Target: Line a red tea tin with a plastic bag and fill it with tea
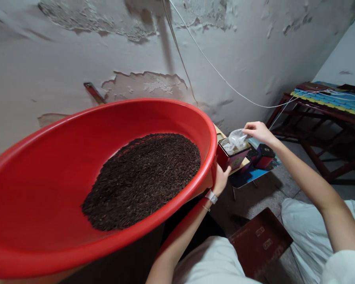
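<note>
A big red plastic basin (47,221) fills the left, tilted, with a heap of dark loose tea leaves (144,177) in it. Beyond its right rim my left hand (220,179) grips the side of a small red square tin (232,156) that stands on a low table. The tin is lined with a clear plastic bag (236,140). My right hand (257,132) is closed in a pinch on the bag's top edge, above the tin.
More small dark-red tins (264,156) stand behind the first. A dark red box lid (258,242) lies on the floor between my knees. A red wooden bench (328,114) with blue covering stands at right. White cords (225,81) hang along the peeling wall.
</note>
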`<state>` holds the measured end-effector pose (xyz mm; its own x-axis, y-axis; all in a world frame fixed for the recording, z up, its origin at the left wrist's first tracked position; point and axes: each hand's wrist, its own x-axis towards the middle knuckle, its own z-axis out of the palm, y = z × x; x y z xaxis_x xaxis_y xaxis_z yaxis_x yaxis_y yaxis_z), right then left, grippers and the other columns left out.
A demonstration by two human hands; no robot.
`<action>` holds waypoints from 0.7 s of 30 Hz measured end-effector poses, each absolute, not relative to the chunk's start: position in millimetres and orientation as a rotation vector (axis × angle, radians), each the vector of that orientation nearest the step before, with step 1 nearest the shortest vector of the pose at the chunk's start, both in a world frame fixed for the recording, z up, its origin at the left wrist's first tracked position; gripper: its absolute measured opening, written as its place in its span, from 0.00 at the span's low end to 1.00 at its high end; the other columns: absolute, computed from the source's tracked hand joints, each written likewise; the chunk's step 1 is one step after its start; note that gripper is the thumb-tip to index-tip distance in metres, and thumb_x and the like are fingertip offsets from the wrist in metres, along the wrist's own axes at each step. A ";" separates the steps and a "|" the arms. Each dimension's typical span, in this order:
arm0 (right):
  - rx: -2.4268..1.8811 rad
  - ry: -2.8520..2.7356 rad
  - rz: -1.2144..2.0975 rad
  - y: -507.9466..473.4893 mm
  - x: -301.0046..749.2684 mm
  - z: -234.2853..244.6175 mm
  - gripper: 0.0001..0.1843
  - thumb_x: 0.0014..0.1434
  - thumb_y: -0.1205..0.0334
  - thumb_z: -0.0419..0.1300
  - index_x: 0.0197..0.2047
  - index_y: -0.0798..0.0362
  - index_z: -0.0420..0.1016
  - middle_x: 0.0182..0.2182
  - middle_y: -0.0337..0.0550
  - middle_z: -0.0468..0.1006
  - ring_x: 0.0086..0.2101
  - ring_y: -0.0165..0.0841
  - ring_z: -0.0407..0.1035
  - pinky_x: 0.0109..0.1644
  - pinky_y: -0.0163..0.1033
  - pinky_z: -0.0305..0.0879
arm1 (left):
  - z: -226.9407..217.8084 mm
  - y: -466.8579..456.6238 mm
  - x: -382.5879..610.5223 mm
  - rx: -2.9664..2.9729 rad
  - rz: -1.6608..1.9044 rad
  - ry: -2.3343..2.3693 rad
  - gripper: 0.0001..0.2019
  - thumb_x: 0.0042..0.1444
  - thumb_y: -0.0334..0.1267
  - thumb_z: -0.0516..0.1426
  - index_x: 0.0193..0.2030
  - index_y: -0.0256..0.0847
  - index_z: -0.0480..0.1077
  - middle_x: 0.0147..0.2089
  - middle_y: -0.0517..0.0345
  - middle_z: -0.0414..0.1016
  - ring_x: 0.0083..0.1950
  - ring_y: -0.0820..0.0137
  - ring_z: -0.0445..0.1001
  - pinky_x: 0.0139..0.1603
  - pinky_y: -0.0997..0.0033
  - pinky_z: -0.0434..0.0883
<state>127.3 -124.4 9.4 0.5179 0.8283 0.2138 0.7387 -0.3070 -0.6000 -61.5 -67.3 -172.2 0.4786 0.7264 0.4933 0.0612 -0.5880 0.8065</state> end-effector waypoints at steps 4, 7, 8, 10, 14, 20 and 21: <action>-1.757 -0.875 0.427 -137.0 130.2 -3.5 0.10 0.50 0.58 0.64 0.25 0.54 0.70 0.28 0.42 0.78 0.28 0.30 0.72 0.35 0.36 0.71 | -151.2 -100.6 -70.5 2.206 1.298 0.367 0.19 0.62 0.37 0.56 0.57 0.36 0.60 0.55 0.41 0.67 0.59 0.58 0.68 0.60 0.52 0.69; -1.654 -0.839 0.466 -143.2 130.5 -3.5 0.13 0.48 0.56 0.67 0.27 0.53 0.69 0.30 0.43 0.79 0.30 0.31 0.74 0.36 0.37 0.72 | -118.8 -109.0 -68.9 2.380 1.343 0.262 0.17 0.64 0.33 0.52 0.59 0.35 0.61 0.57 0.40 0.67 0.61 0.59 0.66 0.63 0.54 0.68; -1.642 -0.871 0.457 -145.3 131.2 -1.8 0.14 0.47 0.55 0.68 0.27 0.53 0.69 0.31 0.43 0.79 0.30 0.31 0.74 0.35 0.37 0.71 | -107.8 -107.6 -66.0 2.436 1.332 0.276 0.17 0.64 0.30 0.50 0.60 0.33 0.61 0.58 0.39 0.67 0.63 0.59 0.65 0.65 0.54 0.67; -1.647 -0.957 0.416 -149.5 133.6 2.3 0.16 0.45 0.53 0.69 0.28 0.52 0.68 0.30 0.42 0.80 0.30 0.32 0.73 0.35 0.37 0.70 | -88.9 -100.2 -58.2 2.581 1.237 0.350 0.19 0.64 0.26 0.47 0.61 0.30 0.62 0.60 0.38 0.68 0.65 0.58 0.64 0.68 0.52 0.63; -1.656 -1.040 0.348 -155.6 140.9 7.2 0.18 0.43 0.49 0.69 0.28 0.52 0.70 0.29 0.43 0.80 0.31 0.34 0.74 0.38 0.38 0.70 | -68.7 -83.5 -43.1 2.842 0.930 0.542 0.20 0.65 0.28 0.47 0.62 0.29 0.64 0.67 0.40 0.65 0.69 0.54 0.61 0.70 0.42 0.56; -1.682 -1.057 0.282 -158.6 154.5 4.0 0.18 0.44 0.47 0.67 0.30 0.52 0.70 0.29 0.45 0.80 0.31 0.34 0.73 0.37 0.40 0.69 | -61.5 -75.5 -35.9 2.896 0.924 0.722 0.16 0.66 0.35 0.51 0.56 0.36 0.72 0.71 0.47 0.59 0.71 0.52 0.58 0.69 0.40 0.57; -1.705 -1.059 0.273 -158.9 155.7 4.0 0.18 0.44 0.47 0.66 0.30 0.52 0.70 0.30 0.45 0.80 0.31 0.35 0.73 0.37 0.40 0.69 | -60.3 -74.3 -35.5 2.907 0.921 0.734 0.14 0.66 0.35 0.52 0.53 0.36 0.74 0.71 0.47 0.60 0.71 0.52 0.58 0.68 0.41 0.58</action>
<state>155.7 -158.9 4.0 0.5805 0.7545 0.3061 0.5123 -0.0463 -0.8575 -35.5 -74.3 -60.3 0.7180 0.4352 0.5432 0.4324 -0.8905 0.1418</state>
